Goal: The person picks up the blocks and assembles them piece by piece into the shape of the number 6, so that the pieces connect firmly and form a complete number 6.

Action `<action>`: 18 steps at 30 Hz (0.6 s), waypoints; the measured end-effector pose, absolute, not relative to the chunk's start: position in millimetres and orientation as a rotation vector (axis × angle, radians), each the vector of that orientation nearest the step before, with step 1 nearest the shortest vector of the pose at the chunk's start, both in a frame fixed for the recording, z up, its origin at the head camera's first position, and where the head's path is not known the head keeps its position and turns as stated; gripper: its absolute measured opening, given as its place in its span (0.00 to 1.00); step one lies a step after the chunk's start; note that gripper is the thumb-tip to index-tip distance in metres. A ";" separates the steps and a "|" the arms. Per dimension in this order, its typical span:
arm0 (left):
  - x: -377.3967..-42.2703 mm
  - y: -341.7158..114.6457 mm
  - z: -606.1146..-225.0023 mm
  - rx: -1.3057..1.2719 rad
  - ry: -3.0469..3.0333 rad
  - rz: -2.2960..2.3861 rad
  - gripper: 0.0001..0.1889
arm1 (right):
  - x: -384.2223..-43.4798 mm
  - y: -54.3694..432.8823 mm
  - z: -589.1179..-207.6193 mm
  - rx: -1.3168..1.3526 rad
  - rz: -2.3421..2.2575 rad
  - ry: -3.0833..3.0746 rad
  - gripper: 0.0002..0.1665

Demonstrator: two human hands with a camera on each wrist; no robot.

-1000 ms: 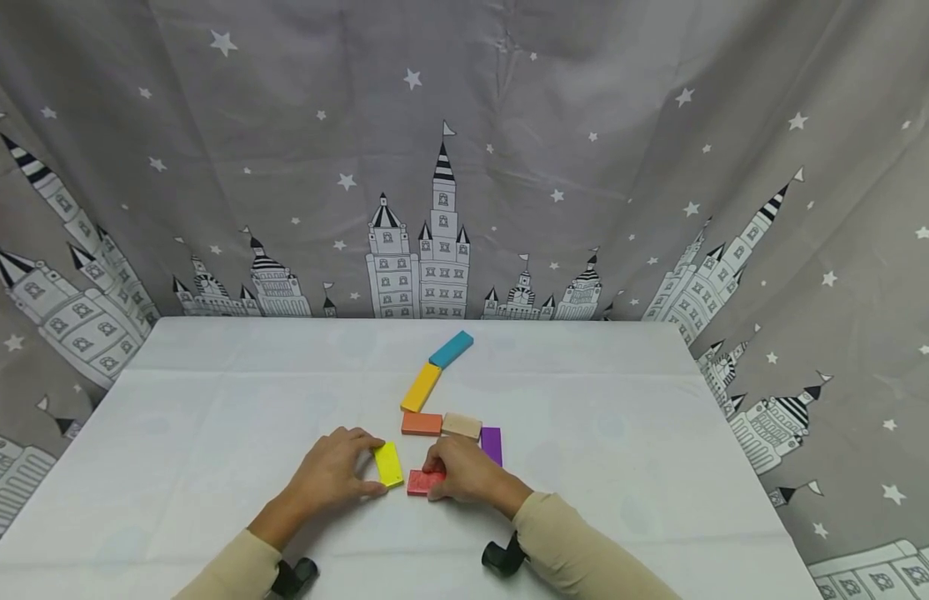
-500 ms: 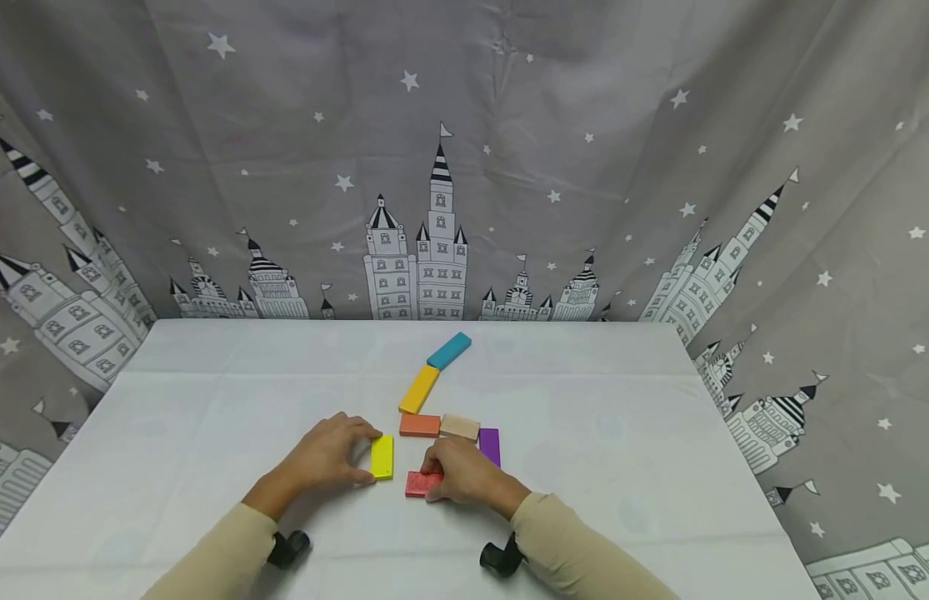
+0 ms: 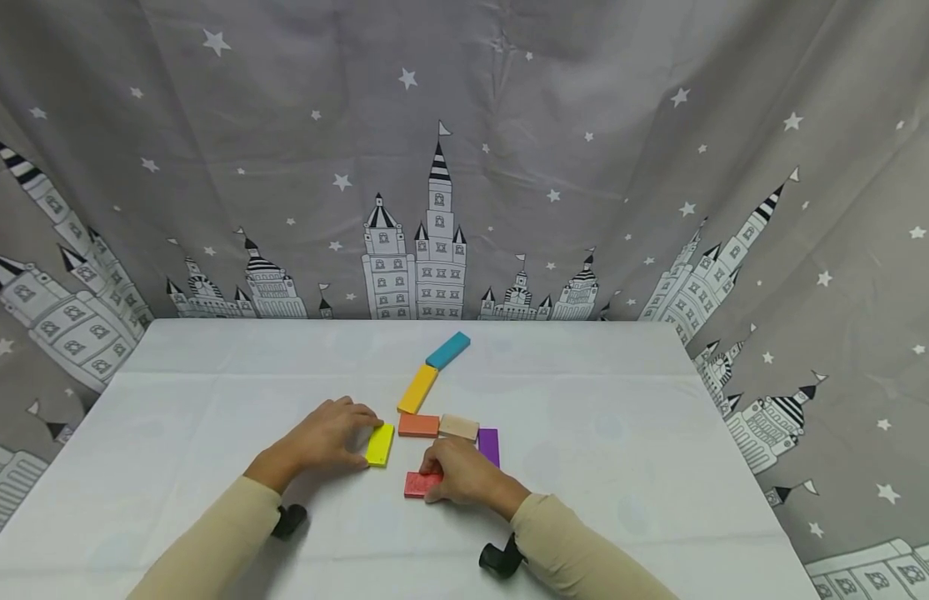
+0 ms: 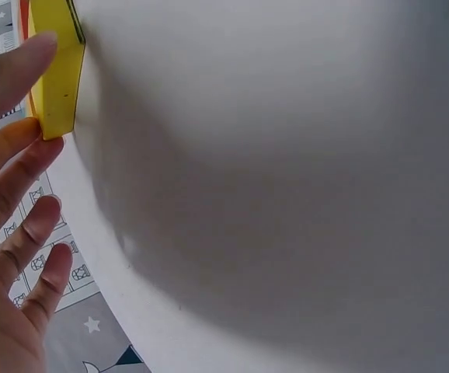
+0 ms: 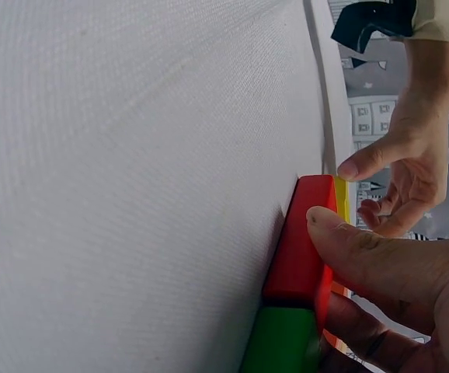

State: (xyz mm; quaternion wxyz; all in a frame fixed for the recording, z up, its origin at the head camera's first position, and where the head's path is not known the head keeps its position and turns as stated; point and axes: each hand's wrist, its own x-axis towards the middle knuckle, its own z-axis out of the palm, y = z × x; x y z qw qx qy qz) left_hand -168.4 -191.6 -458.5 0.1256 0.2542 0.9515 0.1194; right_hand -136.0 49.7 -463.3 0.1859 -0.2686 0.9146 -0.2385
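Observation:
My left hand (image 3: 322, 440) pinches a bright yellow wooden block (image 3: 380, 447) by its two ends, thumb at the near end and fingertips at the far one. It lies slightly slanted, just left of the orange block (image 3: 418, 426). My right hand (image 3: 466, 477) holds a red block (image 3: 419, 486) between thumb and fingers. In the right wrist view a green block (image 5: 281, 342) sits end to end with the red one; the right hand hides it from the head view. Behind that hand are a beige block (image 3: 459, 427) and a purple block (image 3: 489, 447).
An amber block (image 3: 417, 390) and a blue block (image 3: 448, 351) continue the curved line toward the back of the white-covered table (image 3: 599, 417). A grey curtain (image 3: 629, 167) printed with castles hangs behind. Black wrist cameras are strapped under both sleeves.
My left hand has carried the yellow block away from the red block, leftward and toward the back, turning it so its far end leans right. The right hand stays on the red block.

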 end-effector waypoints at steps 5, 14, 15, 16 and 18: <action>-175.6 -190.9 -457.9 0.739 2.753 0.341 0.29 | -136.2 49.5 -463.8 -0.757 -0.677 2.572 0.16; -184.7 -192.1 -459.4 0.733 2.730 0.383 0.28 | -136.4 49.7 -464.6 -0.753 -0.681 2.567 0.16; -185.5 -192.3 -459.0 0.736 2.728 0.385 0.28 | -136.4 49.8 -464.6 -0.751 -0.683 2.566 0.16; -186.3 -192.4 -458.7 0.742 2.727 0.386 0.28 | -136.5 50.0 -464.5 -0.750 -0.685 2.566 0.16; -187.6 -192.3 -458.1 0.740 2.722 0.392 0.28 | -136.8 50.1 -464.7 -0.751 -0.686 2.567 0.16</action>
